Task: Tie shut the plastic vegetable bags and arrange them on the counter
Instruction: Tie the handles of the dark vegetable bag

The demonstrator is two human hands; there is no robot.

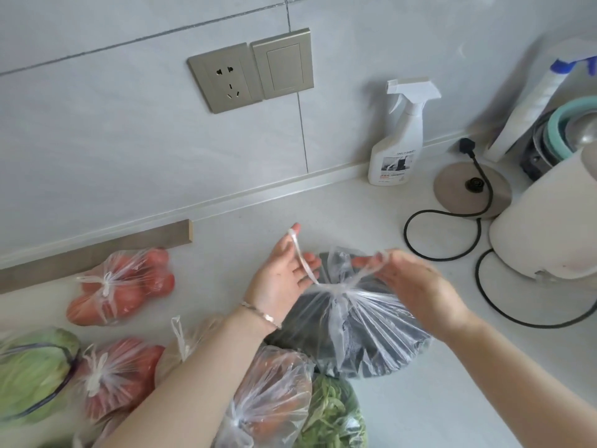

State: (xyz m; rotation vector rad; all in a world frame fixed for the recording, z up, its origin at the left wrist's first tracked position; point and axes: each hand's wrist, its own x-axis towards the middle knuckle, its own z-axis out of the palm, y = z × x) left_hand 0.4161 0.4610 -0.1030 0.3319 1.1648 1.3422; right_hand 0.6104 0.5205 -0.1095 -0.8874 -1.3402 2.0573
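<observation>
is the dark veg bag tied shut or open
Dark bag cinched at the neck, knot likely unfinished: left hand and right hand hold its handles pulled apart.

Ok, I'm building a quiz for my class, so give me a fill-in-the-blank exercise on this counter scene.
1. The left hand and right hand each hold a ____ of the bag of dark vegetables.
2. The bracelet is on the ____ wrist.
3. The spray bottle has a ____ trigger head.
4. The power socket has ____ plugged into it.
Missing words: handle; left; white; nothing.
</observation>
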